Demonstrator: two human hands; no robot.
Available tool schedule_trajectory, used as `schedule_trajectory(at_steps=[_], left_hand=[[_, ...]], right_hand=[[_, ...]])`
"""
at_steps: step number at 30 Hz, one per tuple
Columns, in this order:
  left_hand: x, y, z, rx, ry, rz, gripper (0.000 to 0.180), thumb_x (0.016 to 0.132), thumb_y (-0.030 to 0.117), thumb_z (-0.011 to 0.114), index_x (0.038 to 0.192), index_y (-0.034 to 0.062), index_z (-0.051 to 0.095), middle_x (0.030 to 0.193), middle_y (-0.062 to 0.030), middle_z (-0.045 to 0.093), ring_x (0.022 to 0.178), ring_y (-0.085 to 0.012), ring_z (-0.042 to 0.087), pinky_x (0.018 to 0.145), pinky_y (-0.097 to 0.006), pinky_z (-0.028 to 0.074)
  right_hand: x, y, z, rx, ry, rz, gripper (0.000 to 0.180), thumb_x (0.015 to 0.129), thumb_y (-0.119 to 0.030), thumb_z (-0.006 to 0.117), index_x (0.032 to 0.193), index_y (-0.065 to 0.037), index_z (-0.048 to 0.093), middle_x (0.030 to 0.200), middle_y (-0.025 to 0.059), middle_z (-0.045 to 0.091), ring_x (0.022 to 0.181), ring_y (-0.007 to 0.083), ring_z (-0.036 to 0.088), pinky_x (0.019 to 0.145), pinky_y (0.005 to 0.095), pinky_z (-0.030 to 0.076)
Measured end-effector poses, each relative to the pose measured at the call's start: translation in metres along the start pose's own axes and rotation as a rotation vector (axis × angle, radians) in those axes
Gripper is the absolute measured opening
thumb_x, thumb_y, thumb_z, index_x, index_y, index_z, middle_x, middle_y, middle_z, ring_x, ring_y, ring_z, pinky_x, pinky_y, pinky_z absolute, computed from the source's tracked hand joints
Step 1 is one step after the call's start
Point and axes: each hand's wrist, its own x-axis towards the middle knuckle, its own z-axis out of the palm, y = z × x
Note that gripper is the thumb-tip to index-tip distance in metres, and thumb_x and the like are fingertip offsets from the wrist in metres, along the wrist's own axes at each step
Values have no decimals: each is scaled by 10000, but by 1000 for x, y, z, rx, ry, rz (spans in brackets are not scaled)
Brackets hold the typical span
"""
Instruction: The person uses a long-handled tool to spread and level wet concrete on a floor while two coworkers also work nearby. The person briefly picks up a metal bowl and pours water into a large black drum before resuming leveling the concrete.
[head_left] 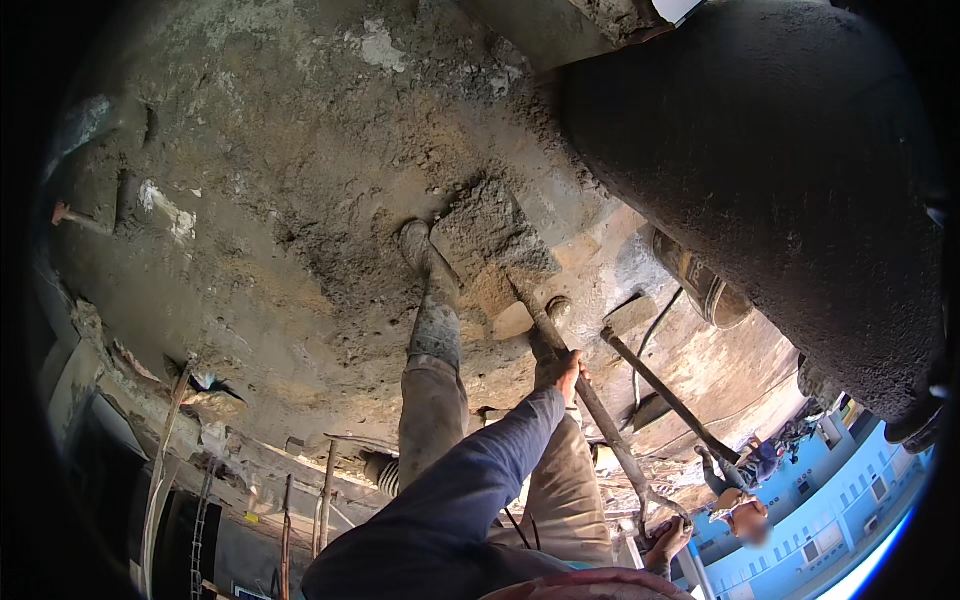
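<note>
My left hand (571,378), at the end of a dark blue sleeve, is closed around the wooden shaft of a shovel (610,430). Lower right, my right hand (668,542) grips the handle at the shovel's top end. The shaft slants up and left to the blade, which lies low over the ground between and ahead of my feet. A heap of wet grey concrete (492,225) covers most of the blade. My left boot (418,245), caked in mud, stands just left of the blade; my right boot (558,312) is partly hidden behind the shaft.
A large dark drum (760,180) fills the upper right. A second long-handled tool (670,390) with a flat blade lies right of my shovel. Wet concrete spreads over the ground (250,230). Another person (742,512) is at lower right, before a blue building (830,510). Wooden poles (165,470) stand lower left.
</note>
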Motion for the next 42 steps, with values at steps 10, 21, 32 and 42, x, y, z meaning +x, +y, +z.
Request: schedule_trajectory(at_steps=[10,21,32,42], left_hand=[[-2,-136,60,-35,-145,-94,262,944,342,695,902,107,588,678,-20,552,540,-190,572,552,-384,508],[71,118,112,-217,-154,204,350,946,385,676,800,150,462,626,10,433,509,-169,486,549,-389,471],[-1,330,113,-294,-141,476,296,1015,310,574,816,148,428,667,7,417,565,-168,489,612,-410,506],[-40,314,7,-267,-14,461,195,966,291,651,1049,116,622,703,-10,496,560,-182,540,546,-392,505]], right_hand=[[54,29,-109,-27,226,-35,178,970,-225,582,858,-113,501,574,-27,410,422,66,349,383,257,315],[175,-49,151,146,-143,-204,147,960,-172,593,857,-122,502,576,-32,428,412,67,364,384,247,286],[110,-210,296,240,-447,-188,119,1007,-193,575,931,-120,521,608,-29,461,449,70,396,409,252,320],[38,-145,284,124,-350,-104,270,971,-244,574,747,-119,491,519,-34,370,393,67,291,372,272,230]])
